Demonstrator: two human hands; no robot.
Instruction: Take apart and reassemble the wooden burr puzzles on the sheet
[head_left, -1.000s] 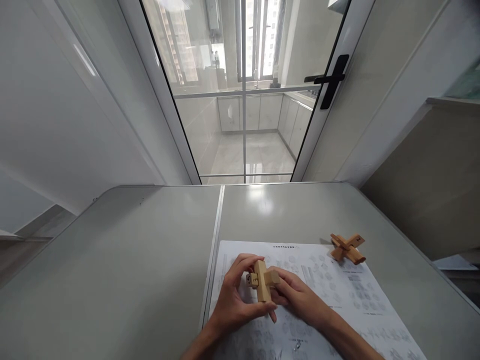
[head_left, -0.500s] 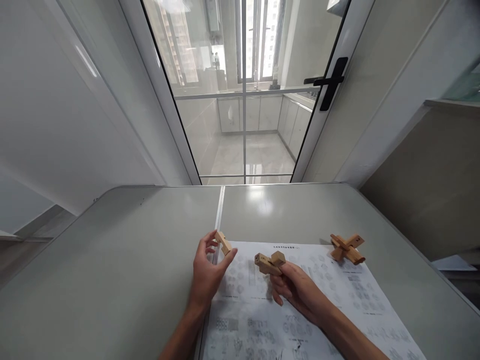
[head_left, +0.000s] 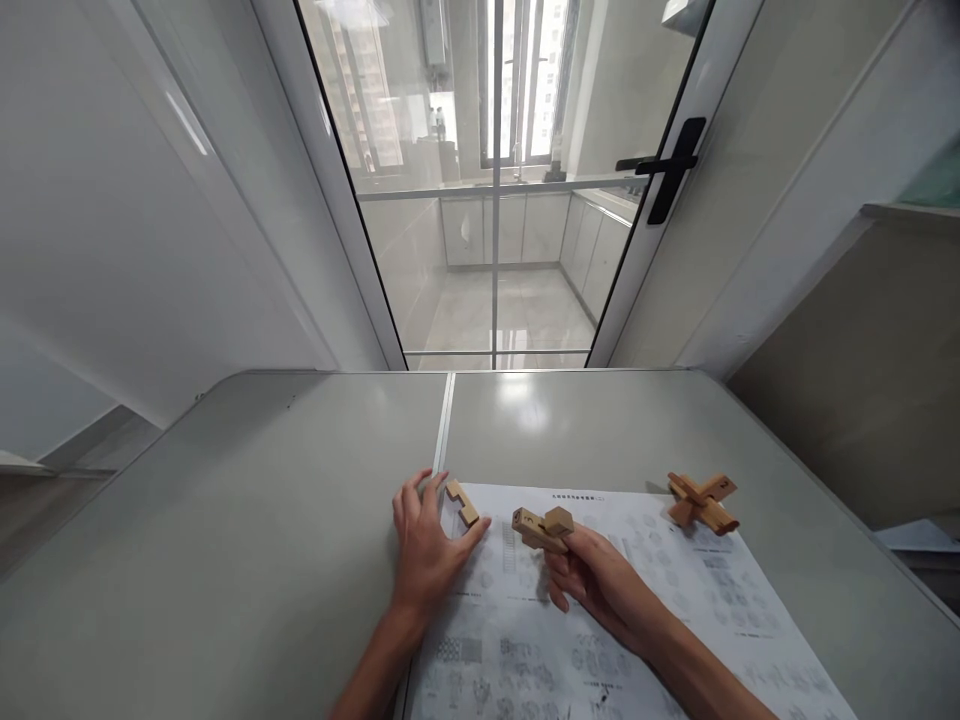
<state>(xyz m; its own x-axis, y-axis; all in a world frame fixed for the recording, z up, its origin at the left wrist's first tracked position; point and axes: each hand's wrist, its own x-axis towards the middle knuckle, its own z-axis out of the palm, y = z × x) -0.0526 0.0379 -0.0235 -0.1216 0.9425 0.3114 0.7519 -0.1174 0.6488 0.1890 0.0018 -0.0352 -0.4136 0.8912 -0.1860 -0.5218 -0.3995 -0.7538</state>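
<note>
A small notched wooden piece lies at the upper left edge of the printed paper sheet. Around it is my left hand, with thumb and fingers spread apart and nothing held between them. My right hand pinches a cluster of joined pale wooden pieces above the sheet; numbers are marked on its left end. A darker wooden cross-shaped assembly rests at the sheet's upper right corner.
The grey table has a metal seam running away from me, left of the paper. Beyond its far edge stands a glass door with a black handle.
My left hand has let go of the notched piece, which now lies lower on the paper, and its fingers have spread. My right hand still holds the cluster. The view has shifted slightly.
</note>
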